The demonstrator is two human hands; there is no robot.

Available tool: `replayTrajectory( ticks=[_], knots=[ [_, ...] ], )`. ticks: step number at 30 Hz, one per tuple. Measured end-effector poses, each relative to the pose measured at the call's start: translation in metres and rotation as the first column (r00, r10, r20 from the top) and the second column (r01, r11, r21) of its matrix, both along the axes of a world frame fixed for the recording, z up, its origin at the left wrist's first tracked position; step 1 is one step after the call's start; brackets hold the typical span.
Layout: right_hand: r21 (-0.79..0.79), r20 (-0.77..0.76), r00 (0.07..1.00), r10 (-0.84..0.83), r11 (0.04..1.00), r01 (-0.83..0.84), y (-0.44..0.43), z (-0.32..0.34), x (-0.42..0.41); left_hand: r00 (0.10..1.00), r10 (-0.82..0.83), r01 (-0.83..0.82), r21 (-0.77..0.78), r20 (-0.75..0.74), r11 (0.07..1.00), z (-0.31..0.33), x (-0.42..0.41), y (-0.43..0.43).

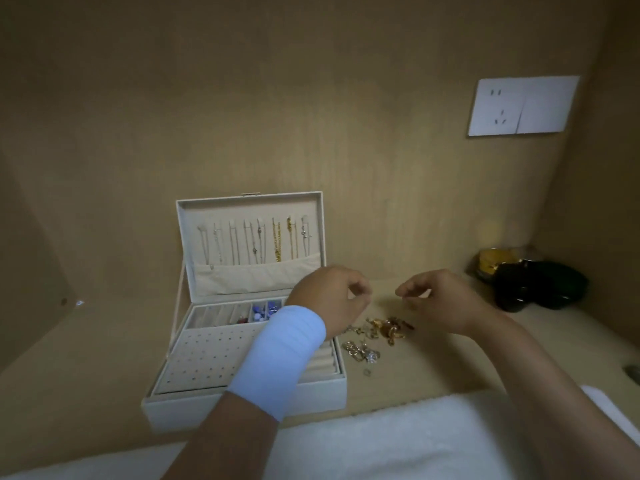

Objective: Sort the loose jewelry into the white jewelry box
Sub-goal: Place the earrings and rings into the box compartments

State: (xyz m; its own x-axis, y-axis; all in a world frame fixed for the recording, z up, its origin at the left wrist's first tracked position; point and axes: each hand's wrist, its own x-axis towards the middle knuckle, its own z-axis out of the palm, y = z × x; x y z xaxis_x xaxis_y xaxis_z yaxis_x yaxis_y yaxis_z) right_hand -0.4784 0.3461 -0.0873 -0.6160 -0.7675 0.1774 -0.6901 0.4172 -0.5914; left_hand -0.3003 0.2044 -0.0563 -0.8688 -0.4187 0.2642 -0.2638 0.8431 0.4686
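The white jewelry box [180,407] stands open on the left of the wooden surface. Several necklaces [256,242] hang inside its lid [320,230], and blue and purple beads [261,310] lie in a rear compartment of the tray. To the right of the box lies a loose pile of gold and silver jewelry [379,332]. My left hand [329,301], with a white wrist sleeve, and my right hand [441,297] hover just above that pile. Their fingertips are pinched and face each other. Something very fine, apparently a thin chain, is held between them, barely visible.
A dark round object and a yellow-lidded jar [498,266] sit at the back right corner. A white wall socket [523,106] is on the back panel. White fabric [398,441] covers the near edge. Wooden side walls close in left and right.
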Motion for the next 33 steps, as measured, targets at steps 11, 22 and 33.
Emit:
replayTrajectory(
  ticks=[11,22,33],
  knots=[
    [0.124,0.027,0.989,0.143,0.982,-0.145,-0.004,-0.023,0.003,0.915,0.037,-0.038,-0.005,0.402,0.999,-0.026,-0.056,0.017],
    [-0.092,0.185,0.975,0.123,0.99,-0.108,0.002,-0.021,-0.001,0.98,0.031,-0.057,0.127,0.195,0.99,-0.029,-0.052,0.013],
    [-0.067,0.257,0.962,0.087,0.995,-0.072,-0.003,-0.022,-0.001,0.979,0.006,-0.03,0.116,0.203,0.993,-0.024,-0.049,0.012]
  ],
)
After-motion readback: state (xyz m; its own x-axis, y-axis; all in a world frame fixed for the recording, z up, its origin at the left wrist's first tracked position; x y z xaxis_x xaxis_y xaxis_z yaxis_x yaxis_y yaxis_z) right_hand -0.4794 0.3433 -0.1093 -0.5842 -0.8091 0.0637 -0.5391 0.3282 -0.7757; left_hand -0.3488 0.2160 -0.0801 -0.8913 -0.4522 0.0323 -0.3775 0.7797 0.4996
